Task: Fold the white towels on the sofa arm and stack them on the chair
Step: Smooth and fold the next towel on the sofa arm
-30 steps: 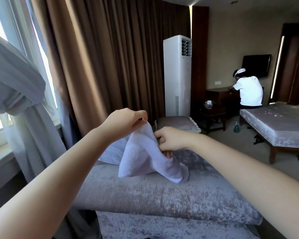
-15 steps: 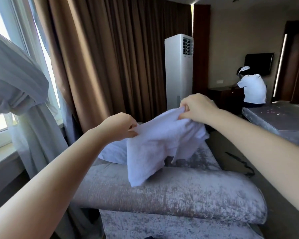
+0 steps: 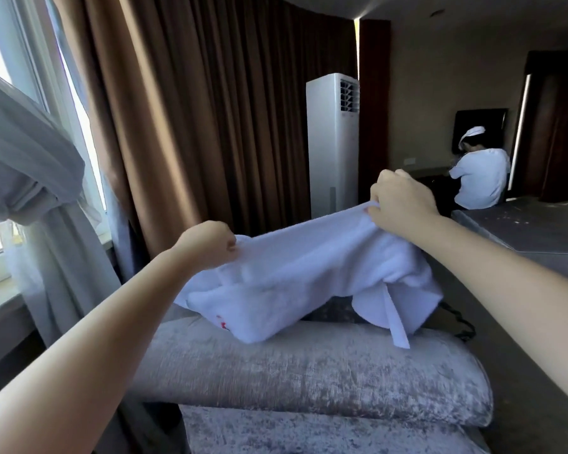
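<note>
- One white towel hangs stretched between your two hands, lifted above the sofa arm. Its lower folds sag toward the cushion, and you cannot tell whether they touch it.
- Your left hand is curled into a fist and pinches the towel's nearer end between thumb and fingers.
- Your right hand is higher and further out, fingers curled, pinching the top edge at the other end.
- The step in hand looks like opening the towel out before the first fold. The cloth is bunched and a strip dangles at the right, so no clean fold is made yet.
- The next move likely calls for finding the true corners, pulling the top edge taut, then laying the towel flat on the sofa arm.
- No chair shows plainly, so the stacking place has to be looked for.
- Further out are brown curtains, a tall white air conditioner, and a person in white by a bed.
</note>
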A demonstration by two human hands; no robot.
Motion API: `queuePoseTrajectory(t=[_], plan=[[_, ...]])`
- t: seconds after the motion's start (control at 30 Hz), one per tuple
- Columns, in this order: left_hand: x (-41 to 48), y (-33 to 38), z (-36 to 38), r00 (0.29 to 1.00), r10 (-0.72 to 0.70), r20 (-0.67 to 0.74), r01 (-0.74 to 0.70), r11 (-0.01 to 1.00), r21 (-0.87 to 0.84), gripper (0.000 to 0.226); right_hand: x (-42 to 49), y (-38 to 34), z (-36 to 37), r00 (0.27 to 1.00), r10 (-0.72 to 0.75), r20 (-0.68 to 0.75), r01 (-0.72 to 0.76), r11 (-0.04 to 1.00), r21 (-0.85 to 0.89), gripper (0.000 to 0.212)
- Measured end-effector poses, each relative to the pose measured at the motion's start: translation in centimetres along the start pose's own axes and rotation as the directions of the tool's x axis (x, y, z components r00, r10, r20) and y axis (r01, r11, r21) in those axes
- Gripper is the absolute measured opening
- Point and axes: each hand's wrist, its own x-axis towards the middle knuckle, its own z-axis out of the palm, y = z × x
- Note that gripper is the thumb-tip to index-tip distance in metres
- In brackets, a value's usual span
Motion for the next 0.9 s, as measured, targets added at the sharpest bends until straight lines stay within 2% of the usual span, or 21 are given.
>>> queuePoseTrajectory(t=[0.07,0.13,0.2,0.27,0.37,0.47,0.53,0.6,0.67,0.73,0.83,0.9], plan=[[-0.1,-1.0,-0.7,0.990,-0.059,-0.131,0.043,0.992,-0.119,0.031,-0.4,1.1,0.7,0.993,-0.096,0.074,0.090,0.992,0.085,0.022],[-0.4,-1.7,-1.4,0.947,-0.166,-0.276,0.107,0.971,-0.215,0.030,-0.8,1.6,0.9,0.963,-0.226,0.144,0.171,0.932,0.319,0.024],[-0.7,-2.3,-2.2,0.886,-0.266,-0.381,0.166,0.947,-0.275,0.025,-1.1,1.6,0.4,0.932,-0.313,0.182,0.156,0.800,0.580,0.027],[-0.9,-3.1,-2.8,0.836,-0.309,-0.454,0.181,0.936,-0.302,0.021,-1.2,1.6,-0.2,0.902,-0.357,0.242,0.094,0.710,0.698,0.033],[-1.3,-4.2,-2.8,0.777,-0.341,-0.528,0.178,0.925,-0.335,0.016,-1.0,1.4,0.0,0.819,-0.433,0.376,0.134,0.782,0.609,0.028],[-2.0,-5.0,-2.9,0.763,-0.355,-0.540,0.182,0.920,-0.348,0.010,-1.2,1.5,0.7,0.833,-0.374,0.408,0.188,0.884,0.427,0.014],[-2.8,-5.7,-3.3,0.759,-0.388,-0.523,0.195,0.902,-0.386,0.011,-1.5,1.7,0.7,0.887,-0.283,0.364,0.166,0.932,0.322,0.007],[-3.6,-6.4,-3.8,0.760,-0.407,-0.506,0.200,0.888,-0.414,0.016,-1.6,1.9,0.4,0.955,-0.174,0.239,0.105,0.956,0.275,0.009],[-4.3,-7.0,-4.3,0.764,-0.408,-0.500,0.207,0.889,-0.408,0.015,-1.7,1.9,-0.1,0.992,-0.104,0.064,0.078,0.941,0.329,0.016],[-5.0,-7.6,-4.8,0.756,-0.424,-0.499,0.199,0.875,-0.442,0.012,-2.0,1.7,-0.6,0.996,-0.064,-0.057,0.081,0.922,0.380,0.024],[-5.6,-8.6,-5.2,0.707,-0.476,-0.523,0.176,0.834,-0.523,0.007,-2.8,1.0,-1.2,0.991,-0.129,0.031,0.121,0.974,0.189,0.036],[-6.1,-8.9,-5.3,0.684,-0.480,-0.549,0.170,0.837,-0.520,0.010,-3.1,1.2,-1.6,0.996,-0.086,0.020,0.082,0.984,0.160,0.039]])
